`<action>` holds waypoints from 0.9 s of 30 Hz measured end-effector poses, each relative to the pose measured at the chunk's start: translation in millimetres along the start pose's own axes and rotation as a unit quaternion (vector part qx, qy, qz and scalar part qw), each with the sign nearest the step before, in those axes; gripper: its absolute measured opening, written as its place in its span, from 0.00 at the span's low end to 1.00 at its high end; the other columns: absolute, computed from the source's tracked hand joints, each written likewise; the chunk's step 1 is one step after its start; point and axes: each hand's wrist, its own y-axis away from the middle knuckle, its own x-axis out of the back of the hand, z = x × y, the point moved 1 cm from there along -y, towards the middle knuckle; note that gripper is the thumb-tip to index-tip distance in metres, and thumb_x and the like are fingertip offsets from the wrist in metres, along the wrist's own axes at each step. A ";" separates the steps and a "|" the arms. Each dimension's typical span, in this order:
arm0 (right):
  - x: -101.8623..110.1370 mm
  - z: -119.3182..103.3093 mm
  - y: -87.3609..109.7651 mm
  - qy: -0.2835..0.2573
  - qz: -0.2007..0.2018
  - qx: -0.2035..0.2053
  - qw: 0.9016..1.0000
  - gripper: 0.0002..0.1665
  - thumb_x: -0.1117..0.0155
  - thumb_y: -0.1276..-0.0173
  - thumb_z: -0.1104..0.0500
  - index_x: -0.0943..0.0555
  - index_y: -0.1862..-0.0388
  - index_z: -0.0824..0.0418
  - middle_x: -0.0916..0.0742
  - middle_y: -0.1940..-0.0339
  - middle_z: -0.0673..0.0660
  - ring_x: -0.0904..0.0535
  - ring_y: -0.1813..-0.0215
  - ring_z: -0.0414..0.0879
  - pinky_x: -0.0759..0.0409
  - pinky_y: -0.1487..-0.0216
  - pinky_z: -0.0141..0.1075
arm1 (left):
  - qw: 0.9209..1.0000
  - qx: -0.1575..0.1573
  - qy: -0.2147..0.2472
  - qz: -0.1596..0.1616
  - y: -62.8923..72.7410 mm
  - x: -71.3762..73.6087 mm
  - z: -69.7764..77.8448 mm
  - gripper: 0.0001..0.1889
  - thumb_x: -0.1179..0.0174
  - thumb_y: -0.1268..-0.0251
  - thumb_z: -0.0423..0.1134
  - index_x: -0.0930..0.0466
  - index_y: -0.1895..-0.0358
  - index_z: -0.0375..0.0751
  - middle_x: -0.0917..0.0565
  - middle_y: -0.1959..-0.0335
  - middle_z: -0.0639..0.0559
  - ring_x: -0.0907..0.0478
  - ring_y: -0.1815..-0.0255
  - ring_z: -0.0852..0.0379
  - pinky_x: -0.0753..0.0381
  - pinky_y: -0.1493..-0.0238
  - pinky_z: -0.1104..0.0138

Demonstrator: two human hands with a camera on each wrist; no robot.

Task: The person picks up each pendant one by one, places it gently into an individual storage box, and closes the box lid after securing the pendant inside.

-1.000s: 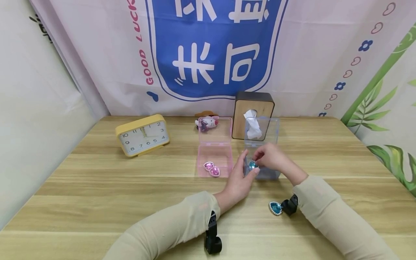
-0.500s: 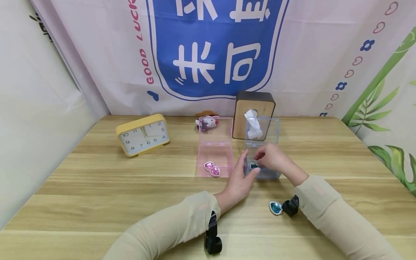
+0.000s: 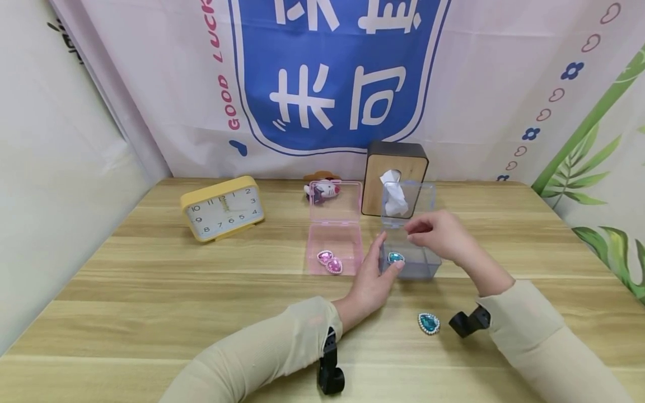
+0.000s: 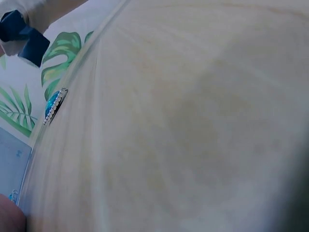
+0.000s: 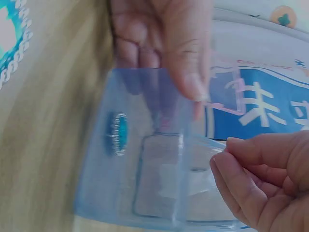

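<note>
My left hand [image 3: 372, 280] grips the near left corner of a clear blue plastic box [image 3: 422, 271], thumb at the front and fingers along the side. The lid stands up at the back. Inside lies a teal gem [image 5: 120, 134] with a beaded white rim, partly behind the thumb in the head view. My right hand [image 3: 437, 236] hovers over the box's right part, fingers loosely curled, nothing visible between them. Another teal teardrop gem [image 3: 429, 323] lies on the table before the box. The left wrist view is mostly sleeve, with this gem [image 4: 54, 105] at its left.
To the left stands an open clear pink box [image 3: 335, 238] holding two pink gems [image 3: 330, 262]. Behind are a wooden tissue box [image 3: 375, 184] and a small plush figure [image 3: 324, 191]. A yellow clock [image 3: 223, 209] stands farther left. Wrist cameras hang from both sleeves.
The teal gem at my right fingertips now lies in the blue box. My right hand has let go and moved right and slightly up. My left hand has stayed at the box.
</note>
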 end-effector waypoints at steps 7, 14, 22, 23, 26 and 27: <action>11.2 -4.5 17.5 -0.018 0.001 -0.001 1.000 0.13 0.38 0.37 0.61 0.19 0.56 0.67 0.15 0.61 0.61 0.21 0.59 0.49 0.18 0.59 0.40 | 1.000 -0.001 -0.002 0.003 -0.4 -0.3 0.3 0.34 0.45 0.35 0.42 0.48 0.28 0.46 0.43 0.28 0.42 0.46 0.29 0.46 0.45 0.29 0.54; 15.8 -1.5 34.8 -0.040 -0.008 -0.005 0.999 0.14 0.39 0.37 0.60 0.19 0.55 0.67 0.16 0.62 0.58 0.22 0.63 0.45 0.19 0.62 0.34 | 1.000 0.000 -0.004 0.005 -0.4 -1.1 0.0 0.34 0.44 0.35 0.42 0.48 0.28 0.46 0.43 0.28 0.43 0.45 0.29 0.47 0.45 0.29 0.54; 10.3 11.2 56.4 -0.065 -0.033 -0.016 0.997 0.18 0.38 0.37 0.59 0.20 0.53 0.68 0.15 0.63 0.56 0.22 0.63 0.44 0.18 0.63 0.34 | 1.000 0.003 -0.004 0.008 -0.5 -2.1 -0.7 0.34 0.44 0.36 0.40 0.48 0.28 0.47 0.42 0.29 0.42 0.44 0.29 0.46 0.45 0.29 0.55; 8.7 13.2 58.5 -0.070 -0.037 -0.020 0.997 0.18 0.37 0.38 0.58 0.20 0.52 0.69 0.15 0.63 0.56 0.21 0.63 0.43 0.18 0.63 0.33 | 1.000 0.004 -0.004 0.008 -0.5 -2.2 -0.7 0.34 0.44 0.36 0.41 0.48 0.28 0.47 0.43 0.29 0.42 0.44 0.29 0.46 0.45 0.29 0.55; 4.2 18.6 64.2 -0.087 -0.051 -0.022 0.995 0.20 0.37 0.38 0.58 0.21 0.52 0.70 0.15 0.63 0.56 0.21 0.63 0.42 0.18 0.63 0.31 | 1.000 0.005 -0.006 0.009 -0.8 -2.4 -0.7 0.34 0.44 0.36 0.41 0.48 0.28 0.47 0.43 0.28 0.43 0.45 0.29 0.47 0.46 0.29 0.55; 2.7 20.3 65.8 -0.089 -0.054 -0.022 0.994 0.20 0.36 0.38 0.57 0.21 0.52 0.70 0.15 0.63 0.56 0.21 0.63 0.41 0.18 0.63 0.30 | 1.000 0.005 -0.006 0.008 -0.8 -2.3 -0.6 0.34 0.44 0.36 0.41 0.48 0.28 0.47 0.43 0.28 0.43 0.45 0.29 0.47 0.46 0.29 0.55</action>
